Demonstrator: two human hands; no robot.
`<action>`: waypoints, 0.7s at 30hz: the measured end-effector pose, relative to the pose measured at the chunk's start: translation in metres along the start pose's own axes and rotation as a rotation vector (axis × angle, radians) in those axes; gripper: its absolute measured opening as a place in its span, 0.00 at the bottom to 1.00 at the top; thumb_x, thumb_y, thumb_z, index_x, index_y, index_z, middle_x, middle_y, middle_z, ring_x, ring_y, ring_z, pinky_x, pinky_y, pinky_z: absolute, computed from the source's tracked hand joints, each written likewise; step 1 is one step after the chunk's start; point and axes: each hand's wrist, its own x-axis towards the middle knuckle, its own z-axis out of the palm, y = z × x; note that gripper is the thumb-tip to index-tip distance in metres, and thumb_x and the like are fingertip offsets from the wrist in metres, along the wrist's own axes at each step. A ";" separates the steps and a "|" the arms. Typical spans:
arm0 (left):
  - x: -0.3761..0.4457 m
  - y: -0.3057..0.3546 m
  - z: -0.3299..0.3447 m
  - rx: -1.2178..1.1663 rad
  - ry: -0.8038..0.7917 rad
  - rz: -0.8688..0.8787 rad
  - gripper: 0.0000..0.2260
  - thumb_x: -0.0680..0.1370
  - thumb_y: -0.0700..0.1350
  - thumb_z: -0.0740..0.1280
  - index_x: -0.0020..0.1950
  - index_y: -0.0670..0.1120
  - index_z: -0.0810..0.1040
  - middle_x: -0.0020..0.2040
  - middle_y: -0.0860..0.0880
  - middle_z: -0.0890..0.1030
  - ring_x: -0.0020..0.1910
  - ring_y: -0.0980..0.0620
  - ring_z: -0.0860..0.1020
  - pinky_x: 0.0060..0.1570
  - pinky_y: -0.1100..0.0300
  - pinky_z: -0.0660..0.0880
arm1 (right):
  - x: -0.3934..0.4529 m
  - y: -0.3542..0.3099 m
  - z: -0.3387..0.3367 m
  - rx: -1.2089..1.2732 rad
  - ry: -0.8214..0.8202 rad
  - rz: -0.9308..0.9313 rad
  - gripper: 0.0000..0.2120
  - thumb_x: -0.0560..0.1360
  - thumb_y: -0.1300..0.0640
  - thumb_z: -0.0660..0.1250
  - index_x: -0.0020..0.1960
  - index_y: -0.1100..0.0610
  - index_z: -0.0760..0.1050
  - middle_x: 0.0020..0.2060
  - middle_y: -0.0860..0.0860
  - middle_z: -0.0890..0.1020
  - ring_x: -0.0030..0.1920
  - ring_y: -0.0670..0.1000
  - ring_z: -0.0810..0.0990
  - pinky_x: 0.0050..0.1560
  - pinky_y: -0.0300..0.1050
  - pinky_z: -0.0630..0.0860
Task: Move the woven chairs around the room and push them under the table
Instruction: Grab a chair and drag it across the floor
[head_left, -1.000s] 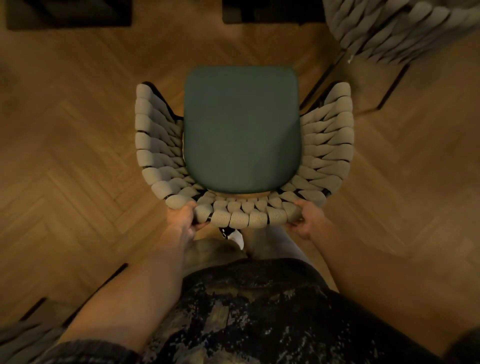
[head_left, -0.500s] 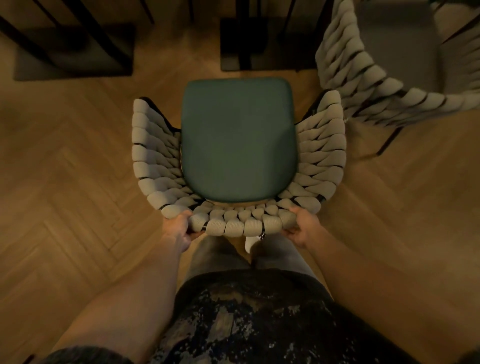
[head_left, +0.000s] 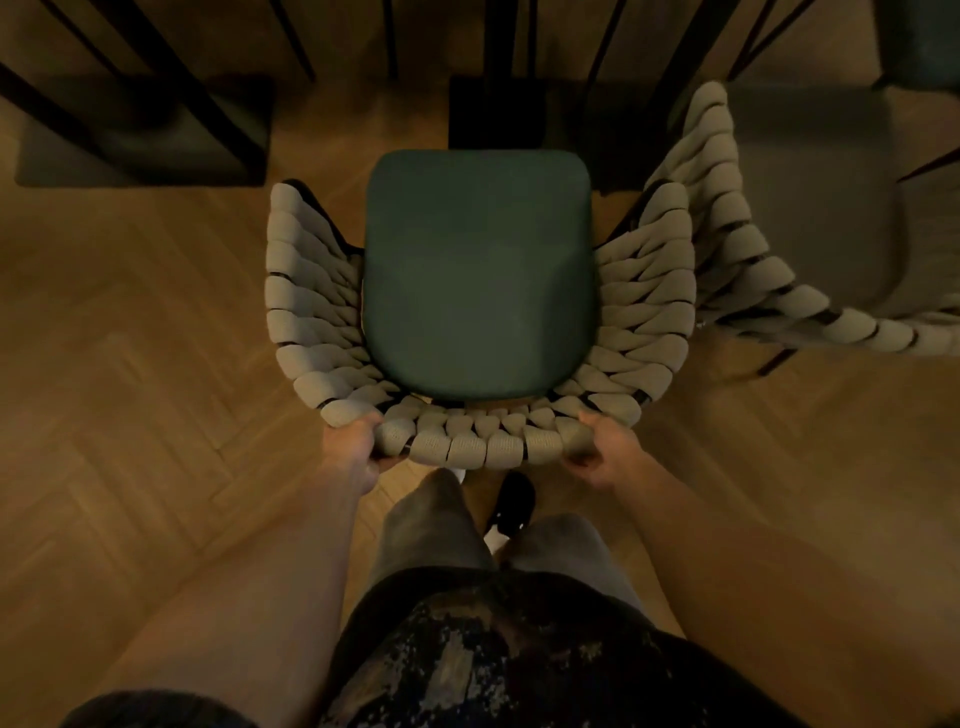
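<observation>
Beside held chair (head_left: 478, 280), second chair (head_left: 810, 208).

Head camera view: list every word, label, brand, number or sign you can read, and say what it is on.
None: no readable text anywhere in this view.
The woven chair held by the left hand and the right hand shows no tag or label.
The second woven chair on the right shows none either.
The patterned garment bears light blotches, not letters.
The black shoe has white marks too small to read.

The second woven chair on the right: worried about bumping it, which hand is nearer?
Right hand is nearer, below-left of the second woven chair. Left hand grips the far corner.
</observation>
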 end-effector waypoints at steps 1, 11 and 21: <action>0.003 0.008 0.004 -0.001 -0.001 -0.005 0.22 0.80 0.36 0.67 0.71 0.49 0.66 0.62 0.41 0.75 0.51 0.41 0.79 0.35 0.43 0.81 | 0.002 -0.007 0.006 0.005 -0.002 0.001 0.26 0.80 0.57 0.70 0.75 0.56 0.65 0.69 0.62 0.73 0.67 0.65 0.75 0.53 0.60 0.79; 0.034 0.082 0.036 0.002 -0.023 -0.009 0.22 0.79 0.36 0.67 0.71 0.47 0.67 0.63 0.40 0.76 0.53 0.40 0.80 0.31 0.46 0.81 | 0.010 -0.066 0.066 0.046 -0.028 -0.048 0.25 0.81 0.58 0.68 0.75 0.58 0.66 0.69 0.61 0.75 0.68 0.63 0.75 0.64 0.61 0.76; 0.055 0.136 0.062 0.013 -0.036 0.016 0.22 0.79 0.37 0.68 0.71 0.47 0.68 0.61 0.41 0.77 0.52 0.41 0.80 0.31 0.47 0.81 | 0.014 -0.112 0.108 0.023 -0.044 -0.073 0.23 0.82 0.57 0.67 0.75 0.57 0.67 0.69 0.60 0.75 0.67 0.63 0.76 0.53 0.58 0.78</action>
